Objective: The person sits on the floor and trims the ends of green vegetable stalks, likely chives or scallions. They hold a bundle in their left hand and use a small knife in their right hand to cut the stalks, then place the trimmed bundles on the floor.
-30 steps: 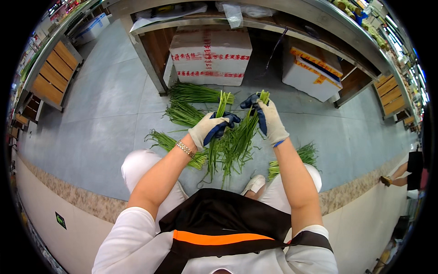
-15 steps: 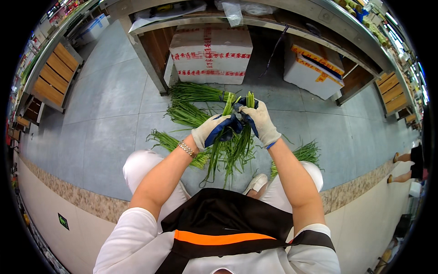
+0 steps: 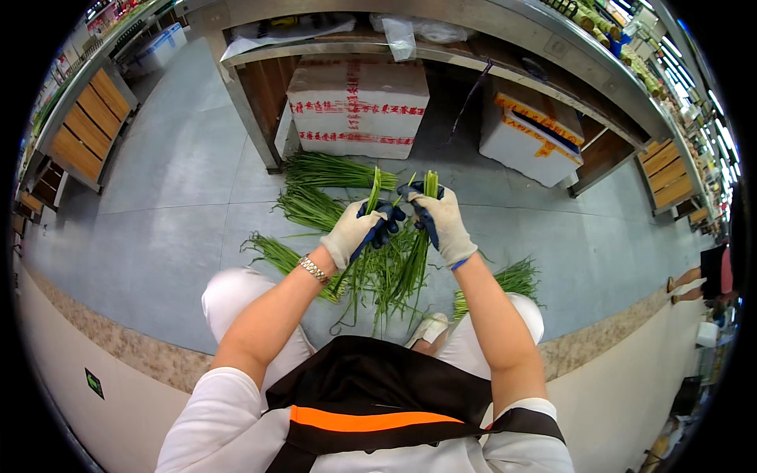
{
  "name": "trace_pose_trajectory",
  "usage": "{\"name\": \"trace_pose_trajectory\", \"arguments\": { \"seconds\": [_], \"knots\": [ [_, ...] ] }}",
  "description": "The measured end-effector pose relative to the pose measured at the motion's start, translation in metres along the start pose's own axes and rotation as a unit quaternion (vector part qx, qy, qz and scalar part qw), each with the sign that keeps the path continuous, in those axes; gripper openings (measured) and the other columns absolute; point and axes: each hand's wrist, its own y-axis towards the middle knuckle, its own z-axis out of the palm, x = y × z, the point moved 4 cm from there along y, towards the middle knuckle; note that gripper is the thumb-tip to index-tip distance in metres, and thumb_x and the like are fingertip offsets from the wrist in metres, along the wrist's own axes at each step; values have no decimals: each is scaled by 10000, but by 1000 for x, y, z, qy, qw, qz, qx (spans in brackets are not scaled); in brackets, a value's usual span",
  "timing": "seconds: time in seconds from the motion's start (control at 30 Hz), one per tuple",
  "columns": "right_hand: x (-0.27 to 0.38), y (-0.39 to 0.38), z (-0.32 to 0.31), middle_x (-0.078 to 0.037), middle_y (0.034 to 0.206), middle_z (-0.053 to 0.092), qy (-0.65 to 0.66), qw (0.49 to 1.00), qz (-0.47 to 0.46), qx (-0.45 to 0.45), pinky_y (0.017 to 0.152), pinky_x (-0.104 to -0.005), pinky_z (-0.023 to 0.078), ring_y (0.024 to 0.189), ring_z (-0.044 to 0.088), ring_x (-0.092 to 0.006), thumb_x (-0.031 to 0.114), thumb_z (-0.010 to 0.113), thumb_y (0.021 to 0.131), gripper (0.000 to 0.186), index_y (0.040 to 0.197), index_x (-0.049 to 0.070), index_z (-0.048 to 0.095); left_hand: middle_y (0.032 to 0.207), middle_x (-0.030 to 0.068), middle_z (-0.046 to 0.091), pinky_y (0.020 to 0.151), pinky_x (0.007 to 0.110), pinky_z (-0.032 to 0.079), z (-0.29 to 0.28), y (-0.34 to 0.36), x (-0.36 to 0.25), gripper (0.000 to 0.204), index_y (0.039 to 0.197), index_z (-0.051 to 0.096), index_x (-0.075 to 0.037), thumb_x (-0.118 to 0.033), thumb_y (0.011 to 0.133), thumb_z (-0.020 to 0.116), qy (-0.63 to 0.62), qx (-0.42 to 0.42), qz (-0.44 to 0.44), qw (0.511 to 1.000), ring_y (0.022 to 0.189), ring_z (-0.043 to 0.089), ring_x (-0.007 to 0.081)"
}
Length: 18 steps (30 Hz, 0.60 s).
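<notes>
Both hands wear cream work gloves with dark blue coated palms. My left hand point(image 3: 355, 229) is closed around a small bunch of long green chives point(image 3: 374, 189), the pale stem ends pointing up and the leaves hanging down. A thicker bunch of chives point(image 3: 413, 264) is gripped by my right hand point(image 3: 443, 225), also stems up. The fingers of both hands are close together, and a thin stalk shows between them. Below them, loose chive leaves point(image 3: 382, 292) lie on the floor. Bundles of chives point(image 3: 335, 170) lie beyond and left of my hands; another bundle point(image 3: 516, 282) lies by my right knee.
A metal-framed counter point(image 3: 331, 43) stands ahead, with a white foam box point(image 3: 355, 118) and another taped foam box point(image 3: 532, 142) under it. Wood-slatted stands point(image 3: 93, 126) are at the left and right. A person's legs point(image 3: 688, 285) show at far right.
My hands have moved slightly apart, the left one leftward with its bunch of chives. Both keep their grip. The whole view has shifted a little.
</notes>
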Motion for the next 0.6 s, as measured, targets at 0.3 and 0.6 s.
{"name": "trace_pose_trajectory", "arguments": {
  "seconds": [0.3, 0.6],
  "knots": [
    [6, 5, -9, 11, 684, 542, -47, 998, -36, 0, 513, -241, 405, 567, 481, -81, 87, 626, 798, 87, 862, 28, 629, 927, 184, 658, 822, 362, 455, -50, 16, 23, 306, 1081, 619, 16, -193, 859, 595, 300, -224, 137, 917, 870, 599, 304],
    [1, -6, 10, 24, 702, 552, -63, 995, -73, 36, 530, -228, 379, 584, 467, -67, 101, 609, 814, 103, 868, 16, 628, 875, 57, 669, 711, 289, 473, -10, 4, -13, 294, 994, 645, 17, -96, 741, 745, 173, -88, 146, 970, 767, 568, 101]
  ]
}}
